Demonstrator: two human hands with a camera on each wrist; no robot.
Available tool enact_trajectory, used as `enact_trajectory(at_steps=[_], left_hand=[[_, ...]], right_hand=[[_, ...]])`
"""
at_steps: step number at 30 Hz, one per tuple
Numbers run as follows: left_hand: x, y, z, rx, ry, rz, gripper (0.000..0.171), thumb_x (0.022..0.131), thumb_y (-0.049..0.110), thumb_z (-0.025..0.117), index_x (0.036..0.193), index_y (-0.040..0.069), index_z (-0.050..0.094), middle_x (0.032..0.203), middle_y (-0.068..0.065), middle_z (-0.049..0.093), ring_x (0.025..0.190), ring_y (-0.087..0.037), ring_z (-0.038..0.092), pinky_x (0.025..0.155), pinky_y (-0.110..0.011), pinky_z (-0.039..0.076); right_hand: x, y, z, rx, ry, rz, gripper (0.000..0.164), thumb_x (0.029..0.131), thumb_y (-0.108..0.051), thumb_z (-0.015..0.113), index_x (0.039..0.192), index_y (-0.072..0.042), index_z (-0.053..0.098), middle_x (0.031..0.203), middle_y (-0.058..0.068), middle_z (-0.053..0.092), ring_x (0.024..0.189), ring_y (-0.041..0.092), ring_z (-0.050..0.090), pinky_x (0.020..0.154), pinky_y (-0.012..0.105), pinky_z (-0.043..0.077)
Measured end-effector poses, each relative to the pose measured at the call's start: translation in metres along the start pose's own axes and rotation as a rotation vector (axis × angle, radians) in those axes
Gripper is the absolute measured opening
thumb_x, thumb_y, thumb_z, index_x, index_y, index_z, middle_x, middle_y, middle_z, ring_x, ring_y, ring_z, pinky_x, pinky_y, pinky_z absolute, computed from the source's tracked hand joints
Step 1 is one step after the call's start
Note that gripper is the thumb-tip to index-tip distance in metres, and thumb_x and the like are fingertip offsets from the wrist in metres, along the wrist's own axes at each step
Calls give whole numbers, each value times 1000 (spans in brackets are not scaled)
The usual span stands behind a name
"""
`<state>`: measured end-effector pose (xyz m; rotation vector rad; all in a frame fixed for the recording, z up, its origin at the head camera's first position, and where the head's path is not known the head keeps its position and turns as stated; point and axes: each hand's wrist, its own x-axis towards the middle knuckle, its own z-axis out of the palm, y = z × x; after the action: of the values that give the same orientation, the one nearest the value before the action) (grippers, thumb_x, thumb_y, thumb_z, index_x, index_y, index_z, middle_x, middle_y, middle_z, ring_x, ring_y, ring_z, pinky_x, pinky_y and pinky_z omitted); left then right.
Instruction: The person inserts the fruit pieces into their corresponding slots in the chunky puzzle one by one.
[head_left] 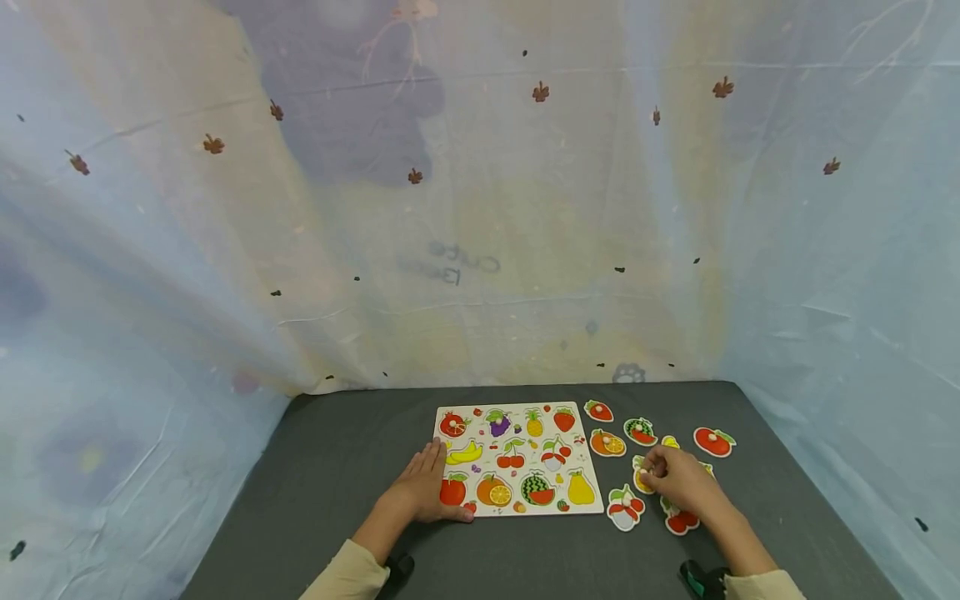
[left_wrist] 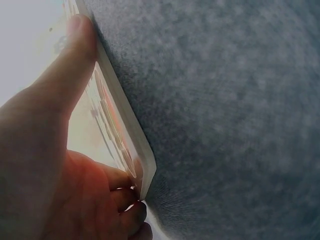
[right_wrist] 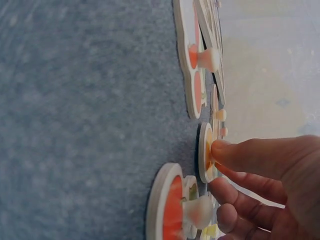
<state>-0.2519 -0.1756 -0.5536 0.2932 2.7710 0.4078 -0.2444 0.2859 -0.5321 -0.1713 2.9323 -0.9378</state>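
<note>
A white fruit puzzle board [head_left: 517, 458] lies flat on the dark grey table [head_left: 337, 467]. My left hand [head_left: 429, 487] rests flat on the board's left front corner. Its fingers lie along the board edge [left_wrist: 127, 135] in the left wrist view. My right hand [head_left: 663, 477] is to the right of the board among the loose pieces. Its curled fingertips pinch the knob of a yellow fruit piece [head_left: 640, 481], which lies on the table. In the right wrist view the index fingertip [right_wrist: 217, 147] touches that piece [right_wrist: 204, 160].
Loose knobbed pieces lie right of the board: a strawberry [head_left: 597, 410], an orange [head_left: 607, 443], a watermelon [head_left: 641, 431], a red tomato-like piece [head_left: 713, 441], a red-and-white piece [head_left: 625, 508] and a red one [head_left: 680, 522]. Pale printed cloth walls [head_left: 480, 208] surround the table.
</note>
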Motion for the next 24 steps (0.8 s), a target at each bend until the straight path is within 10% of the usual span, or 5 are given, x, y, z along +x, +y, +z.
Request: enact_trajectory(at_steps=[24], left_hand=[[-1,0,0,-12,9,8,145,72,81,83,170,-2,15,179,-21,10,166,-38,10,135,-51,8]], right_hand=[[15,-28,16,-14,100,-97,12,96,-18,82,99,-14,71,83,-2,59,69,15,52,61,33,44]])
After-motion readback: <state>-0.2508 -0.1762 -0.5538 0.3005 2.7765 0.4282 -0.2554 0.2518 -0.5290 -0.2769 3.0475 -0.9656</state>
